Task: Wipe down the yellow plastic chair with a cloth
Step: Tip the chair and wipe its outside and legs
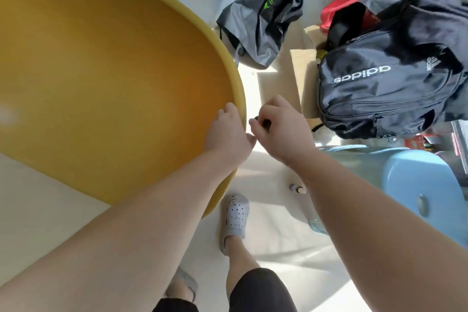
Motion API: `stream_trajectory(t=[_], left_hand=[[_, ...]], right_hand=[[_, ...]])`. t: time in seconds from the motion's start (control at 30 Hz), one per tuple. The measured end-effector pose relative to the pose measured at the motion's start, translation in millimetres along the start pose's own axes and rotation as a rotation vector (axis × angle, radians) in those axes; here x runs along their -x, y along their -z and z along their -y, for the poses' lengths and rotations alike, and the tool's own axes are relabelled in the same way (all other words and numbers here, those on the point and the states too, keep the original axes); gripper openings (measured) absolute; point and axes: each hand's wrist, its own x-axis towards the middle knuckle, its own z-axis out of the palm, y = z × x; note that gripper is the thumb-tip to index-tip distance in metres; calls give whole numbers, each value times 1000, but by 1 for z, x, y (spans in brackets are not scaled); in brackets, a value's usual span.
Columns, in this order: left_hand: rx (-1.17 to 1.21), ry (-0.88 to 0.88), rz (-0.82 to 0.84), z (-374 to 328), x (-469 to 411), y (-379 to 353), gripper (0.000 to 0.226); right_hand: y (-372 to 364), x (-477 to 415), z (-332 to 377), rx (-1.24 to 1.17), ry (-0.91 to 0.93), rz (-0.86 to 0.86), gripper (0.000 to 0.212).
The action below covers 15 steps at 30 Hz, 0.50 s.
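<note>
The yellow plastic chair [106, 78] fills the left of the head view, its curved shell facing me. My left hand [228, 137] lies over its right rim, fingers on the inner surface and thumb outside the edge, holding the rim. My right hand [281, 132] hovers just right of the rim with curled fingers that pinch a small dark thing [264, 123]; what it is I cannot tell. No cloth shows in this view.
A black adidas backpack [390, 78] and cardboard box [304, 78] stand to the right. A dark bag [260, 20] lies behind the chair. A blue plastic seat [417, 190] is at the lower right and a small bottle [298, 188] lies on the pale floor by my grey clog [235, 218].
</note>
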Motion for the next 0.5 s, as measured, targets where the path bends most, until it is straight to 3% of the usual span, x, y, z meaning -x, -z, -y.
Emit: stream_trajectory(t=[0.07,0.17,0.23,0.37,0.5], left_hand=[[-34,-51,45,18,31,-10,41],[-95,-159,109,49,74,-19,39],[-110,-211,156,70,97,-19,38],[-180,-306,210,119,131,-6,38],[-235,-334,269,178,157,20,36]], right_hand=[[-1,-1,3,113,94,38,8],[-6,-4,9,310,257,220,47],[-6,-8,17,478,353,354,59],[0,-8,49,634,463,529,45],[-14,-4,81,691,573,576,48]])
